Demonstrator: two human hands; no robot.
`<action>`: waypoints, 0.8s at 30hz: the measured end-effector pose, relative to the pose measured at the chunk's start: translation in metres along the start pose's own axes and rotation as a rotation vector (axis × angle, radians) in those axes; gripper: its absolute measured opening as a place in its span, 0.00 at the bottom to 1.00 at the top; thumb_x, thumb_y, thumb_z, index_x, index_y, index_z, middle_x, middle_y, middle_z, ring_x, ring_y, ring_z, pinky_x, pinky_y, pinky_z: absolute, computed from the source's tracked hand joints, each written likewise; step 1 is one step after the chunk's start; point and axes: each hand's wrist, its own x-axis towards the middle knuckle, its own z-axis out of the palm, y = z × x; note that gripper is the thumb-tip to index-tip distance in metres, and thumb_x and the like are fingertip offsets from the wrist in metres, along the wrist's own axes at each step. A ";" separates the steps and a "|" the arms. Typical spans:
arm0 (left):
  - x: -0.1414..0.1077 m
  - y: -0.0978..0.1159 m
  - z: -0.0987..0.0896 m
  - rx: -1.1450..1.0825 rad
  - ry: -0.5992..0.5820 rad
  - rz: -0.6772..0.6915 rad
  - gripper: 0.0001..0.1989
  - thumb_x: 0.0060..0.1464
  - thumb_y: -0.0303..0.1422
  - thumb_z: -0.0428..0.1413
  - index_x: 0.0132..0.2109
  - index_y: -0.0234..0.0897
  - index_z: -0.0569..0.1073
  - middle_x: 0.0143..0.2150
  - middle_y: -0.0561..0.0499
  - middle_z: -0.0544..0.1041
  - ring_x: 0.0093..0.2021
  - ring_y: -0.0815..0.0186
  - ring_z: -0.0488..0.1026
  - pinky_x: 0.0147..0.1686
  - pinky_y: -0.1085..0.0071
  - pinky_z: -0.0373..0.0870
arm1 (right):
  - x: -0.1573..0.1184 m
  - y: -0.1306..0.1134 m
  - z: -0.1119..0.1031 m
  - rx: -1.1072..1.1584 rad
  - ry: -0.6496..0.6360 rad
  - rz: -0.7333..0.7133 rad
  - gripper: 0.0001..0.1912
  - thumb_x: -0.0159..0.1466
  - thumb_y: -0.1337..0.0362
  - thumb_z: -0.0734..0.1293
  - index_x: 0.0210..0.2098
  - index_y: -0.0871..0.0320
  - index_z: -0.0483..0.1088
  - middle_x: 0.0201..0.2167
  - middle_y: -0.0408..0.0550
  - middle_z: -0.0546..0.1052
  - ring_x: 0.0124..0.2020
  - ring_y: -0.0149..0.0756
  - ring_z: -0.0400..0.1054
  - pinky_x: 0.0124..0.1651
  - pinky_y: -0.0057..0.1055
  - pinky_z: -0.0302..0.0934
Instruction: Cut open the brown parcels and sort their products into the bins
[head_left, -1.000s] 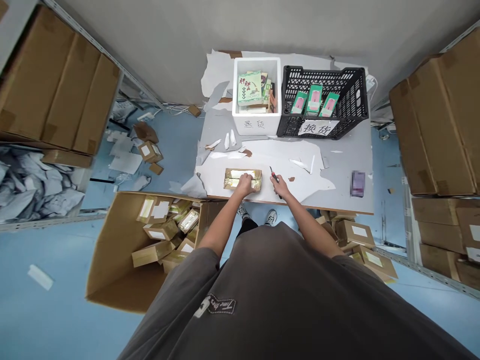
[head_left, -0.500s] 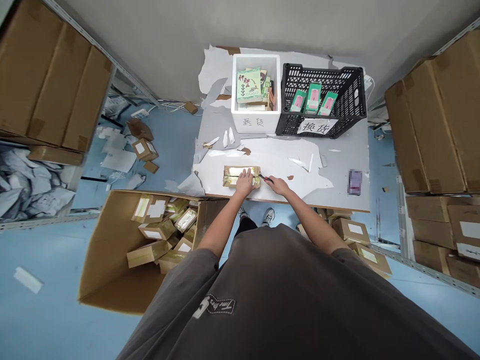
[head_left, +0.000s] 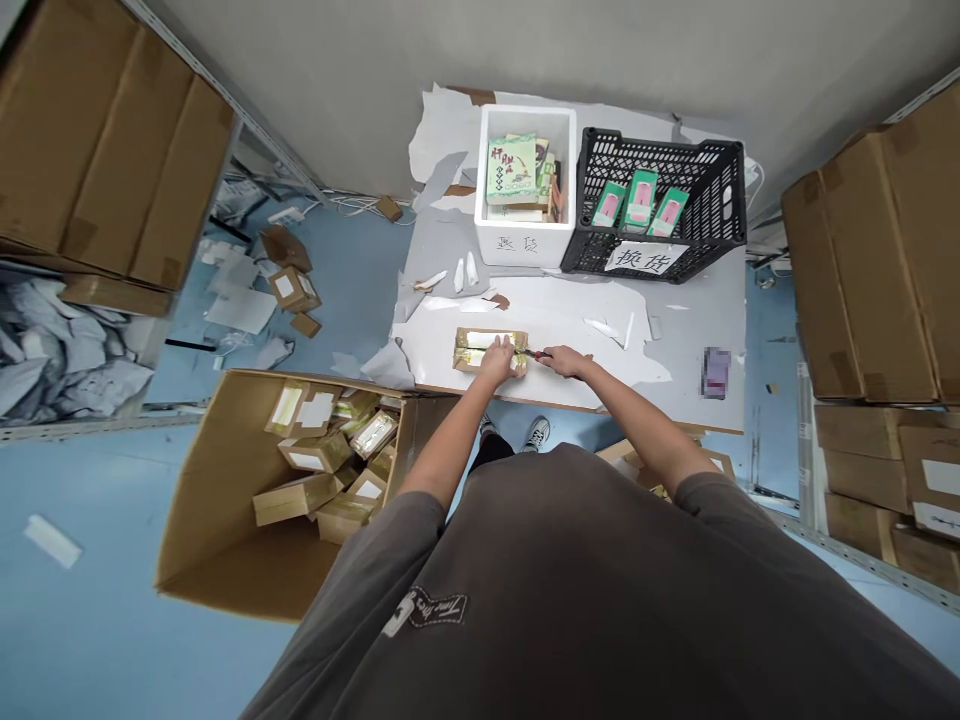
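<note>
A small taped cardboard box [head_left: 470,358] with a white label lies near the front edge of the table. My left hand [head_left: 498,358] grips its right part from above, fingers bent, hiding some of the top. In my right hand [head_left: 568,362], just right of the box, is a red and black utility knife [head_left: 537,354]. Its tip reaches the box's right end, close to my left fingers; whether the blade is in the tape I cannot make out.
Behind stand a white foam bin [head_left: 517,245] of small boxes and a black crate [head_left: 697,255] with green-and-pink packs. Paper scraps [head_left: 465,272] litter the table [head_left: 690,330]. A large open carton [head_left: 217,540] of parcels is at left; a blurred purple item [head_left: 715,373] lies right.
My left fingers have gone from lying spread on the box to bent around its right part. The knife has swung more level, and my right hand sits further right. The view has shifted slightly.
</note>
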 end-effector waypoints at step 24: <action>-0.001 -0.031 -0.023 -0.073 0.163 0.032 0.35 0.64 0.41 0.68 0.74 0.44 0.71 0.74 0.39 0.75 0.77 0.43 0.65 0.74 0.48 0.64 | -0.032 0.035 0.041 0.318 0.019 -0.034 0.17 0.80 0.49 0.63 0.46 0.56 0.75 0.29 0.44 0.79 0.28 0.37 0.72 0.33 0.28 0.63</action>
